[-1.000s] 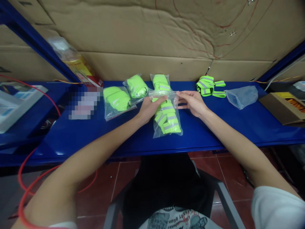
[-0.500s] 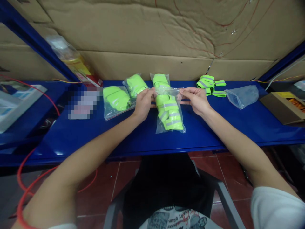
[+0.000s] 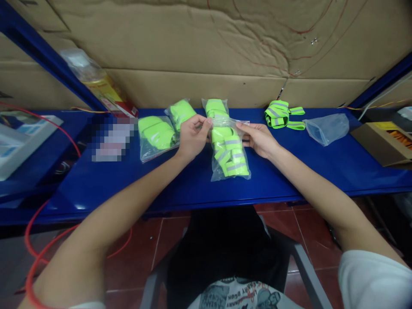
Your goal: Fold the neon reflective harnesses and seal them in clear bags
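A clear zip bag [image 3: 230,152] with a folded neon-yellow reflective strap inside lies on the blue table, its top edge toward the back. My left hand [image 3: 194,135] pinches the top left corner of this bag between thumb and fingers. On the other side, my right hand [image 3: 261,139] grips the top right part, thumb above and fingers beneath. Just behind is another bagged neon bundle [image 3: 216,108], partly covered by the held bag's top. Two more filled bags, a nearer one [image 3: 156,134] and a farther one [image 3: 181,112], rest left of my left hand.
Right of my hands lie a loose neon reflective strap [image 3: 278,115] and an empty clear bag [image 3: 328,129]. An open cardboard box [image 3: 381,143] stands at the right end. A bottle [image 3: 99,83] leans at the back left, and cardboard [image 3: 180,86] lines the back.
My left thumb and fingers have shifted slightly at the bag's left corner. My right hand has slid a little inward along the top edge. The bag stays in nearly the same place.
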The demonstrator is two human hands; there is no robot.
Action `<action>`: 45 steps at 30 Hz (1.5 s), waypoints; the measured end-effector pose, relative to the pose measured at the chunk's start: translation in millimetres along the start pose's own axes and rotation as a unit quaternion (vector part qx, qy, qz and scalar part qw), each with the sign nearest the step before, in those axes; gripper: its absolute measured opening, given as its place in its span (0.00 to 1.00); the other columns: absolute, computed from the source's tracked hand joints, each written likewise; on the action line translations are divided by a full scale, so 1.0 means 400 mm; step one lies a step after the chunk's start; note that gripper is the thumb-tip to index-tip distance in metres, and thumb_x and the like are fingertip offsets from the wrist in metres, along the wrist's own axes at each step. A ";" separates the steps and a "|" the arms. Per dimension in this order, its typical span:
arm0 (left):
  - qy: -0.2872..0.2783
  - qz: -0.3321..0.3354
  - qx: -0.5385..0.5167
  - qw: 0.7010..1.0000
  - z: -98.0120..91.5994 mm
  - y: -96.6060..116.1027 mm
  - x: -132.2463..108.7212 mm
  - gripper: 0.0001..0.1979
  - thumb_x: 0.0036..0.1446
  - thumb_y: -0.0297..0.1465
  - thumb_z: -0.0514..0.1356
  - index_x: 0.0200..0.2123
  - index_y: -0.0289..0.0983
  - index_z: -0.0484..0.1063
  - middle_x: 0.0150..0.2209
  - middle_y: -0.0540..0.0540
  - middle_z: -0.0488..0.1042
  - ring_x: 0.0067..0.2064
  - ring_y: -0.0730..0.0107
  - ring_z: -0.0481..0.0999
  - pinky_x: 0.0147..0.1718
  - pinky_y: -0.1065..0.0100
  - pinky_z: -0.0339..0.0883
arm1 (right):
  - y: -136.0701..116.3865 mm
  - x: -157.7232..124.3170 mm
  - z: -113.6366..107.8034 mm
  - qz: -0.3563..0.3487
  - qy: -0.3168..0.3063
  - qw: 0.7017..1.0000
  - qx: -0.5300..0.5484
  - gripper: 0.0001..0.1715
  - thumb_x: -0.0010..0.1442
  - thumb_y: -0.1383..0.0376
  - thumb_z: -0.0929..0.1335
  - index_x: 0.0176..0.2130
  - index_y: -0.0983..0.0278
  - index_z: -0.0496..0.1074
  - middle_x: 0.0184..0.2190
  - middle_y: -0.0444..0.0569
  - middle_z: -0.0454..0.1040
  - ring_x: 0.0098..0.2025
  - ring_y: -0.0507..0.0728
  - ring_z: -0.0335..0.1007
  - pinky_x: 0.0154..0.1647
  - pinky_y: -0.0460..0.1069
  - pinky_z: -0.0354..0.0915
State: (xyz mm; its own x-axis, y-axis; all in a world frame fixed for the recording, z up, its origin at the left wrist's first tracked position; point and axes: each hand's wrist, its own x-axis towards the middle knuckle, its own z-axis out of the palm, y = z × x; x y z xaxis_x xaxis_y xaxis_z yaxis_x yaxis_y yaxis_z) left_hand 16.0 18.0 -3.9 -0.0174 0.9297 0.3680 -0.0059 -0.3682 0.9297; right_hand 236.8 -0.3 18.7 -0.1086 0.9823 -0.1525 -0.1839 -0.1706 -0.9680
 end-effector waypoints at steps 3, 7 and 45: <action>0.005 -0.028 -0.021 0.999 0.000 0.002 0.001 0.20 0.60 0.48 0.72 0.32 0.38 0.74 0.28 0.51 0.77 0.26 0.75 0.75 0.22 0.75 0.75 | 0.000 -0.004 0.001 -0.027 0.007 1.000 -0.013 0.20 0.52 0.52 0.85 0.38 0.61 0.85 0.39 0.48 0.87 0.34 0.52 0.82 0.29 0.44 0.77; -0.024 -0.094 -0.071 0.993 0.000 0.014 -0.003 0.22 0.55 0.50 0.75 0.33 0.37 0.79 0.29 0.48 0.78 0.28 0.72 0.78 0.22 0.73 0.76 | -0.004 -0.008 -0.004 -0.061 0.006 0.997 -0.039 0.23 0.49 0.50 0.85 0.39 0.61 0.86 0.39 0.48 0.87 0.36 0.54 0.83 0.30 0.45 0.77; -0.264 -0.200 -0.027 0.943 -0.033 0.043 -0.002 0.15 0.49 0.40 0.80 0.34 0.36 0.87 0.30 0.42 0.82 0.27 0.68 0.80 0.24 0.67 0.82 | -0.058 0.002 -0.092 -0.156 -0.120 0.949 -0.245 0.21 0.53 0.50 0.82 0.35 0.65 0.88 0.29 0.49 0.84 0.27 0.52 0.73 0.28 0.46 0.68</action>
State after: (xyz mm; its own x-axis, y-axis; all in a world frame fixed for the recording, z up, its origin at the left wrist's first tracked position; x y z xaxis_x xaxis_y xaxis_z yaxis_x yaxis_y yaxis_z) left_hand 2.8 10.6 11.6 0.4979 0.8661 -0.0442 0.0430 0.0263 0.9987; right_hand 276.8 7.4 33.6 -0.3540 0.9232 0.1500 0.2263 0.2401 -0.9440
